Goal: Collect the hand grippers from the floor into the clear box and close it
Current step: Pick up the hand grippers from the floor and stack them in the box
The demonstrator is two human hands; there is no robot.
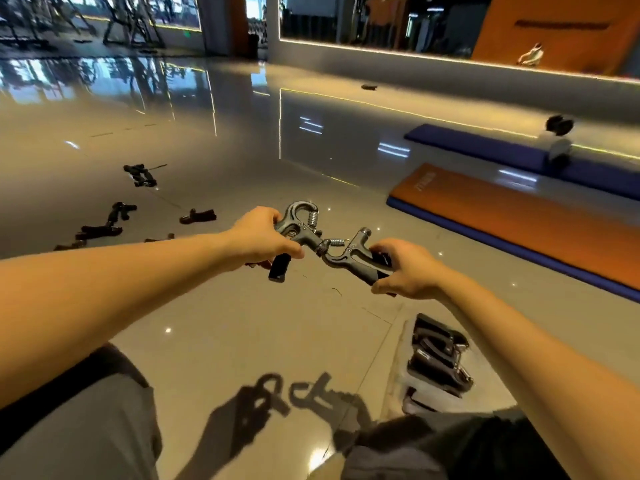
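Both our hands are clenched, each round its own grey hand gripper, and we hold the pair up above the glossy floor (242, 323). At the far left, loose hand grippers (140, 174) lie scattered on the tiles, well apart from the box; some sit out in the open, and others are partly hidden behind our left forearm. Our left hand (263, 237) grips the first hand gripper (299, 223) with the fingers curled round its handles. Its hooked head and coil spring point up and to the right, and one black foam handle sticks out below the fist. Between our hands the two tools meet head to head and touch there, though we cannot tell whether they are hooked together. Below them, between our knees, their shadow (277, 403) falls dark on the tiles. Our right hand (405, 268) grasps the second hand gripper (349, 258) by its handles, fingers wrapped over the top and thumb underneath, with the tool's head pointing left towards the first. Lower down, just beside our right knee and under our right forearm, the clear box (401, 362) stands on the floor with several stored hand grippers (436, 355) packed inside it. Farther right an orange mat (519, 223) lies flat, a blue mat (485, 147) lies beyond it, and a dark round weight (559, 125) sits by the blue mat's far edge
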